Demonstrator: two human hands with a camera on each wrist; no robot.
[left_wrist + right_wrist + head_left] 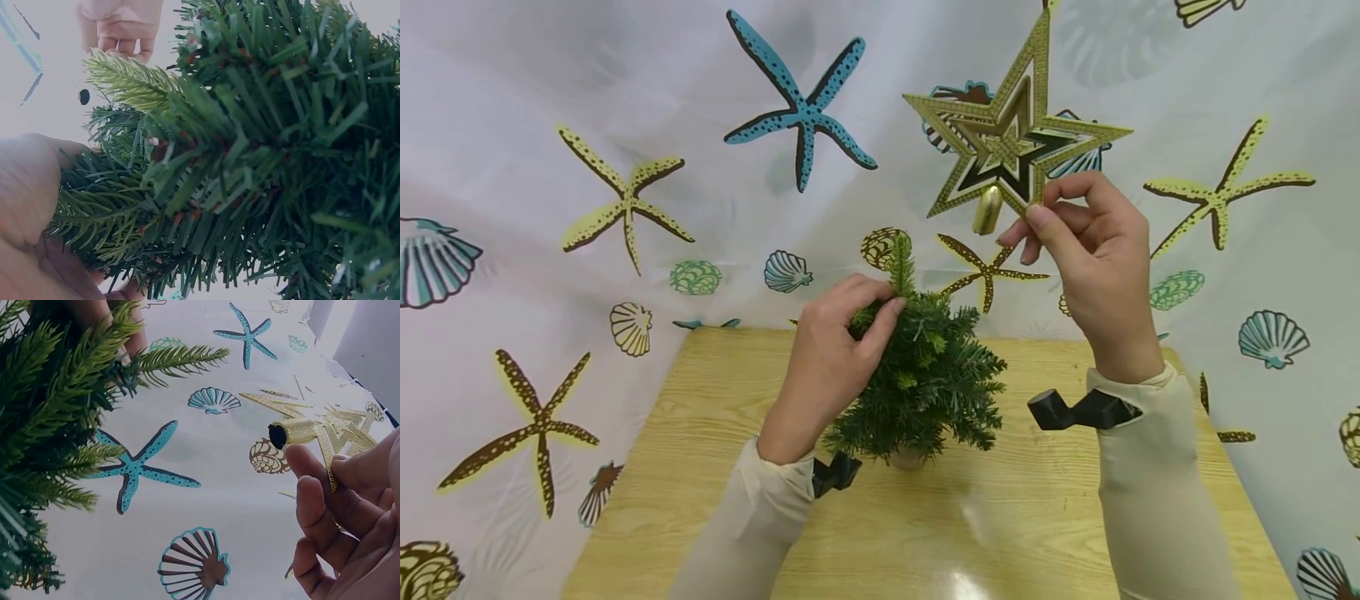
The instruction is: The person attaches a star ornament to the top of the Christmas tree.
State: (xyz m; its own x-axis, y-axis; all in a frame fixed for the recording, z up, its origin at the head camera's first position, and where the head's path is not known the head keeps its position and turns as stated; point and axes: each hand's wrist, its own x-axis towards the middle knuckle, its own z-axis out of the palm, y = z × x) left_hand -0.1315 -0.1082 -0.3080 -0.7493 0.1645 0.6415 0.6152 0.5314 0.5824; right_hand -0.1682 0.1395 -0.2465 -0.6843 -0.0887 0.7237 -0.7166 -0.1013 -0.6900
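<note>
A small artificial Christmas tree (936, 379) stands upright on the wooden table, its light green top sprig (902, 265) pointing up. My left hand (831, 346) pinches the tree just below that sprig, thumb and fingers partly hidden among the needles. Up and to the right, my right hand (1097, 250) holds a gold star tree topper (1003, 150) by one lower point, between thumb and fingers. A short gold tube (988, 210) hangs from the star's underside; in the right wrist view its dark open end (277, 436) shows. Star and tree are apart.
The light wooden table (1037, 517) ends behind the tree against a white cloth (700, 217) printed with starfish and shells. Black wrist mounts (1078, 410) stick out from both sleeves near the tree.
</note>
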